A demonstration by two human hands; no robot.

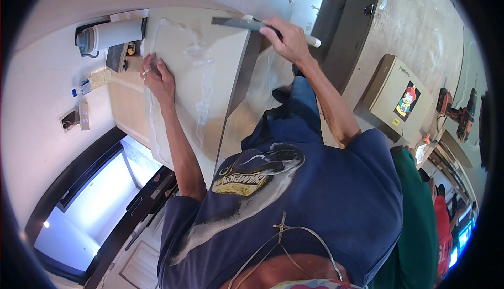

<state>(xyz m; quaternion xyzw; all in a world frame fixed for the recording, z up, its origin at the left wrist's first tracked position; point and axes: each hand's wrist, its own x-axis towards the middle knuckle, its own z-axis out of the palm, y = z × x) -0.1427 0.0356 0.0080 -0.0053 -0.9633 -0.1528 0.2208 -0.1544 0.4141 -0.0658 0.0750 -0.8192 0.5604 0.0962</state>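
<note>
A pale flat panel (181,79) lies in front of me on the left, with whitish translucent streaks along it. My left hand (157,81), a ring on one finger, rests at the panel's left edge with its thumb and fingers apart. My right hand (287,41) is closed around a long tool beyond the panel's right side. The tool's flat dark-grey bar (236,24) reaches left over the panel's far end. A pale rounded handle end (313,41) sticks out on the other side of my fist. Whether the bar touches the panel is unclear.
A grey-white flask (107,35) and a clear plastic bottle (98,79) are left of the panel. On the right, a wooden surface (415,21) bears a cardboard box (401,97) and a cordless drill (462,113). A person in a green sleeve (412,210) is close on my right.
</note>
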